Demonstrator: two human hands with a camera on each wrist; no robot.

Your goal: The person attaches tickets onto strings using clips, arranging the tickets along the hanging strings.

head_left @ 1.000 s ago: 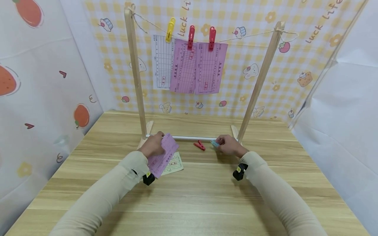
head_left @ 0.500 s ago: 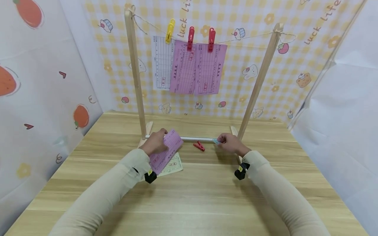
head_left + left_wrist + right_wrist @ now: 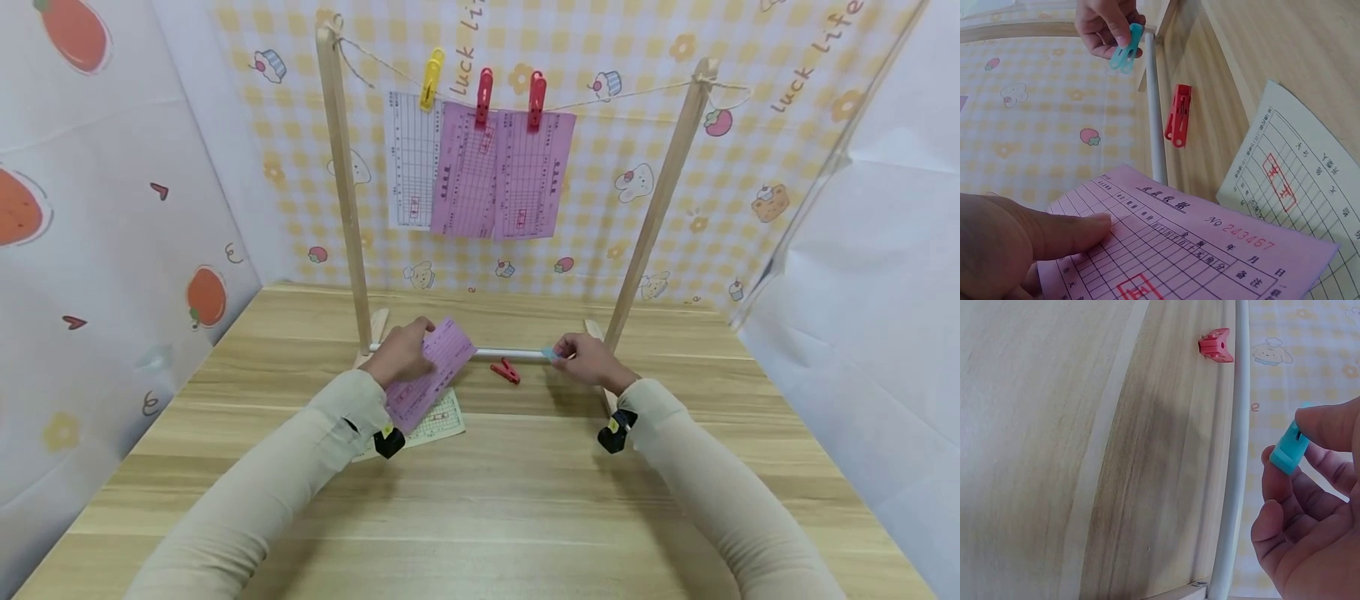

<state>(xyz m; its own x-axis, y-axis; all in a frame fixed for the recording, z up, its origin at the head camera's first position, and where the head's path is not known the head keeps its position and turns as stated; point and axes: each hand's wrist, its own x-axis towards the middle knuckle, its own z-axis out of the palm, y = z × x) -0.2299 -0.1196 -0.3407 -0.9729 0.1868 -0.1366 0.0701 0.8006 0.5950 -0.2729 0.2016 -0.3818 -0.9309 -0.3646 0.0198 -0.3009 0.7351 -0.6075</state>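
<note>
Pinching a turquoise clip between thumb and fingers, the right hand sits near the right end of a white rod that joins the feet of two wooden posts. The left hand, well apart from it, grips a pink sheet by one edge, with the thumb laid on the printed face; the sheet slants above the counter, its printed grid, a red stamp and a red number showing in the left wrist view. Partly covered by it in the head view is a pale green sheet, also printed and stamped, lying on the counter. Between the hands, just in front of the rod, lies a red clip. Higher up, a string runs between the left post and the right post. On it hang a white sheet under a yellow clip, then a left hanging pink sheet and a right hanging pink sheet, each under its own red clip. A checked cloth with cartoon prints hangs behind.
</note>
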